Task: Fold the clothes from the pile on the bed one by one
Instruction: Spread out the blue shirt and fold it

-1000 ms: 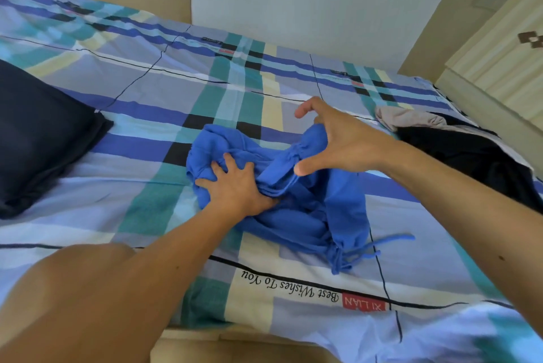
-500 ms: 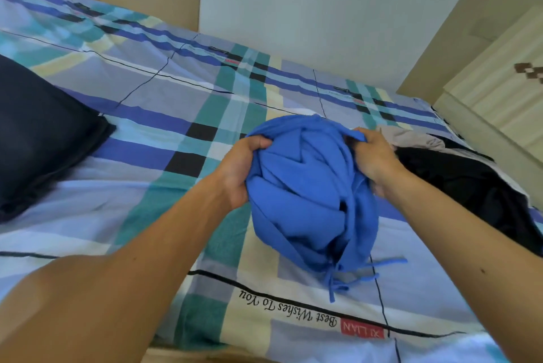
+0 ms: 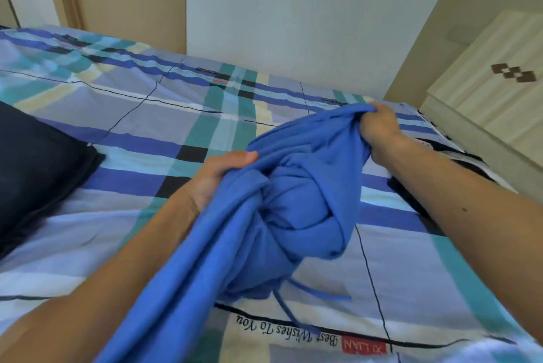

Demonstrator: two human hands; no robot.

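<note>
I see the blue cloth (image 3: 293, 209) held up over the bed (image 3: 147, 127) — left hand (image 3: 217, 174) gripping at 9 o'clock, right hand (image 3: 379, 130) at 1 o'clock. It looks twisted, maybe knotted — pulling hard could tighten it.

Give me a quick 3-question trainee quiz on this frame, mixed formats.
1. True or false: the blue garment lies folded flat on the bed.
2. What rests at the bed's left edge? A) a dark pillow B) a white towel C) a laptop
3. Which hand grips the garment nearer the dark clothes pile?

Key:
1. False. The left hand and right hand both grip it, bunched and unfolded.
2. A.
3. The right hand.
</note>
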